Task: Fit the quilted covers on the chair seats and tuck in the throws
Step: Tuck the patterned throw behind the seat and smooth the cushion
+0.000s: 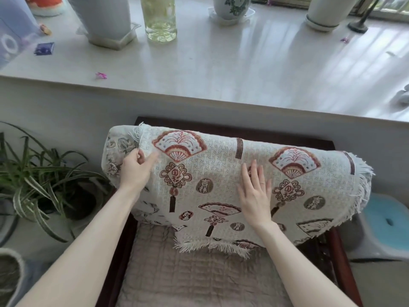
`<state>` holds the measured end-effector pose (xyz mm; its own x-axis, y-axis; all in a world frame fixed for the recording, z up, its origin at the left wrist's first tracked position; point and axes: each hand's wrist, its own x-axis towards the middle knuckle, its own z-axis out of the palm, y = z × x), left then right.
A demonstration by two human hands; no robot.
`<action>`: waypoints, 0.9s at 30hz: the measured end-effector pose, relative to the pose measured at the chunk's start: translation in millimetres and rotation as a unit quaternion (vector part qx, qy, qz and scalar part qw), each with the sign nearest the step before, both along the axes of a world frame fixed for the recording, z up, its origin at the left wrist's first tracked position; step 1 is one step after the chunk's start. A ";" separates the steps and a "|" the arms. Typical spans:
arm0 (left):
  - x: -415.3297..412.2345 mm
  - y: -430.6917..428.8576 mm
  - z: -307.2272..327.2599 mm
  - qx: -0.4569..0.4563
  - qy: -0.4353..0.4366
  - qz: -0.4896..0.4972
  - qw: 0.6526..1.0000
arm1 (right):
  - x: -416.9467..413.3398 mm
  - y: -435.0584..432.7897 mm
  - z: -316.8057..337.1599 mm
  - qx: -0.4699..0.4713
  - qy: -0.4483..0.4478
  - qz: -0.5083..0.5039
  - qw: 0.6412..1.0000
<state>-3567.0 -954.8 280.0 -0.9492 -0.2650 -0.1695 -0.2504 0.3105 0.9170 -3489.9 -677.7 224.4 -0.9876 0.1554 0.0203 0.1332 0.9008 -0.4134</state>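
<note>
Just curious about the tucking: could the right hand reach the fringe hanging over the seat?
Probably yes. The right hand lies flat on the throw, and the fringe hangs uncovered just below its wrist, nothing between.

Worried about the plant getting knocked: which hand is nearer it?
Left. The left hand grips the throw just right of the plant; the right hand lies flat farther right.

1. Pale, glossy windowsill point(221, 69) spans the top; window light streaks its right half.
2. On the sill: two plain white pots point(106, 16) point(325, 12), a flower-painted vase point(231, 6) on a saucer, a clear bottle point(160, 18) of yellowish liquid, a blue packet point(44, 48), a pink petal point(101, 75).
3. Grey-white wall point(66, 107) under the sill.
4. Low left: striped-leaf potted plant point(37, 180). Low right: grey stool point(385, 222), blue top.
</note>
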 end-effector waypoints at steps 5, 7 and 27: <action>30.6 3.8 -6.2 0.039 -0.084 -0.098 0.991 | -11.2 7.3 9.3 0.001 -0.101 0.023 0.995; 39.4 1.9 -14.8 -0.033 -0.111 -0.125 0.985 | -18.9 8.8 14.3 0.001 -0.124 0.024 0.992; 50.7 -3.5 -25.3 0.276 -0.118 0.007 0.954 | -34.0 11.8 21.7 0.002 -0.152 0.036 0.988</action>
